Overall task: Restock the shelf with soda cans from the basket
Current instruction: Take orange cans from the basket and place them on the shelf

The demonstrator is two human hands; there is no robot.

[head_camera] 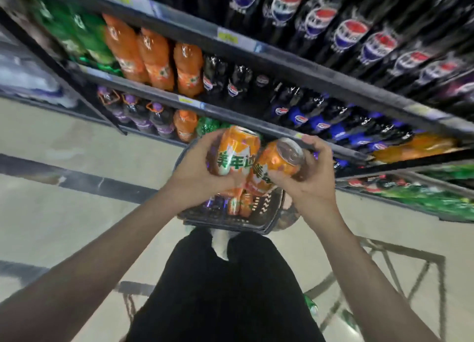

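Observation:
My left hand (197, 172) grips an orange soda can (237, 150) with green lettering, held roughly upright. My right hand (307, 177) grips a second orange can (278, 163), tilted so its silver top faces up and right. The two cans touch each other above a dark plastic basket (272, 213) on the floor. More orange cans (239, 204) lie inside the basket, partly hidden by my hands. Both hands hover just in front of the lower shelf edge (282, 132).
Shelves ahead hold orange bottles (154, 57), dark cola bottles (346, 36), green bottles (84, 36) and purple-capped bottles (136, 113). A metal wire frame (400, 270) stands on the pale floor at right. My dark trousers (225, 290) fill the lower middle.

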